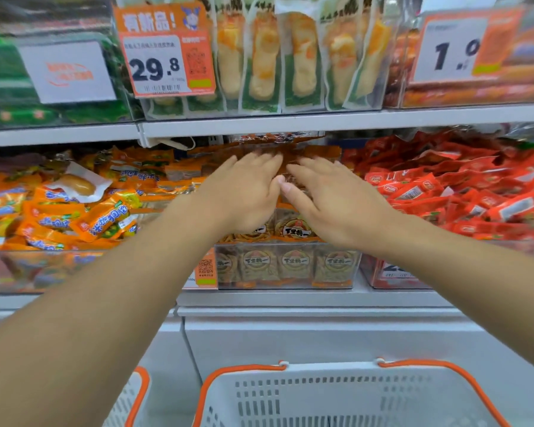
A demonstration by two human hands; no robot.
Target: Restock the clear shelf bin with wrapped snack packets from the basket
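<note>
"29.8" is printed on the orange price tag (167, 64); right of it, "1.0" is shown on a second price tag (457, 53).

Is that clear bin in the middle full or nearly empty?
Full: packets fill the clear bin to its rim and heap above it, under both hands.

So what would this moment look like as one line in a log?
stage: restocking | left hand: open, flat on packets | right hand: open, flat on packets | clear shelf bin: nearly full | basket: below
</note>
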